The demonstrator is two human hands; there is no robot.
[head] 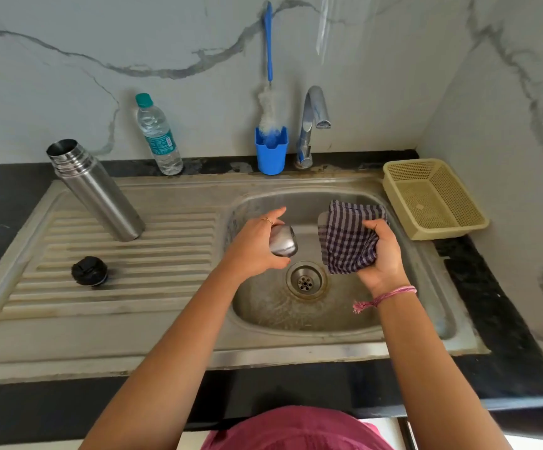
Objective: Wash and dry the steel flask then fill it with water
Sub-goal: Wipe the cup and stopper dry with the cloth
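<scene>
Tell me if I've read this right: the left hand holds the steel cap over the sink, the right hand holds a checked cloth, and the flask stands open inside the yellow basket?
Not quite. In the head view the flask stands open on the ribbed draining board, left of the sink; the yellow basket holds nothing. The rest is right: the left hand holds the steel cap over the sink, and the right hand holds the checked cloth.

— That steel flask (96, 190) is gleaming, isn't it? Brushed metal, smooth, with a soft shine.

— It is. The cup (283, 241) in the left hand (257, 246) is shining the same way. The sink (172, 319) is looking duller, though: scuffed, stained steel.

— The right hand (382, 254) is bunching a checked woven cloth (348, 238), soft and matt.

— And the stopper (89, 271) is sitting there in matt black plastic. The basket (434, 198) is perforated plastic, the surface (3, 196) is showing dark speckled stone.
</scene>
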